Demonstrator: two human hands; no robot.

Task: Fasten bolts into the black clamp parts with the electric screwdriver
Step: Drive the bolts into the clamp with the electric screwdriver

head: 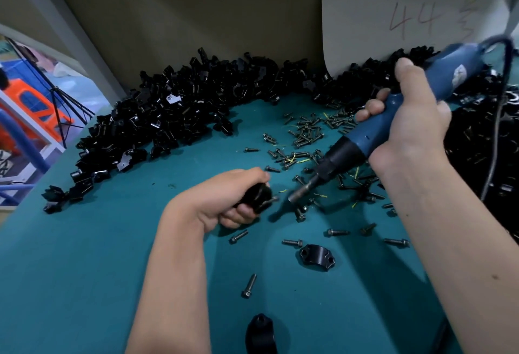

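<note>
Head-worn camera looks forward and down, close over the teal table.

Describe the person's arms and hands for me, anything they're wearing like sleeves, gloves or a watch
Both forearms are bare up to the frame edge: no sleeves, gloves, watch or bracelet show. The left hand and the right hand show no rings on the visible fingers. A small dark mark sits on the right forearm. Fingernails look short and unpainted.

- Clamp part mostly hidden inside left hand.
- Screwdriver tip motion-blurred.
- Another clamp part, at six o'clock, cut by the bottom edge.
</note>
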